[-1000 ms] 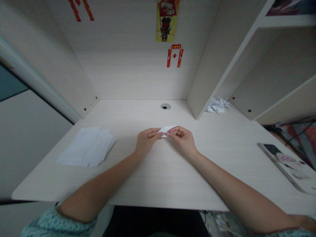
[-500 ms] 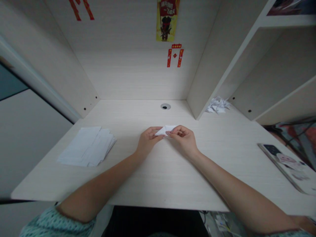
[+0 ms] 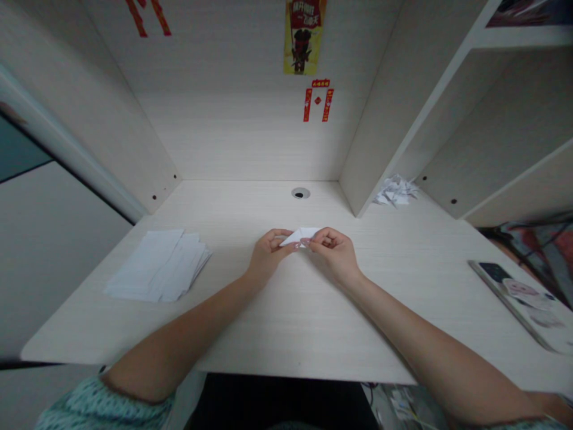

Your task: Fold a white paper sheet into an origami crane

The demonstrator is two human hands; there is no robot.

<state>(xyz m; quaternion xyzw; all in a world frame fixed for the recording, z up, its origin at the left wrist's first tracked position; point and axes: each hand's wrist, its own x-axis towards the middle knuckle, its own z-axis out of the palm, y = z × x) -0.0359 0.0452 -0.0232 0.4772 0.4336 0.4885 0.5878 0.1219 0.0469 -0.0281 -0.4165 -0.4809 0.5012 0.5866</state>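
Note:
A small white folded piece of paper (image 3: 301, 235) is held between my two hands, above the middle of the desk. My left hand (image 3: 270, 249) pinches its left end, thumb along the near edge and fingers behind. With thumb and forefinger together, my right hand (image 3: 333, 248) grips the near right part, where it covers some of the paper. The two thumb tips are close to each other. The paper has a pointed left corner and a visible crease.
A stack of white paper sheets (image 3: 154, 266) lies on the desk (image 3: 286, 322) at the left. Folded white paper pieces (image 3: 396, 191) are heaped at the back right, beyond an upright panel (image 3: 380, 119). A phone (image 3: 523, 304) rests near the right edge.
My left thumb has slid slightly to the right along the paper's near edge, closer to my right fingertips. Both hands keep hold of the paper in nearly the same place.

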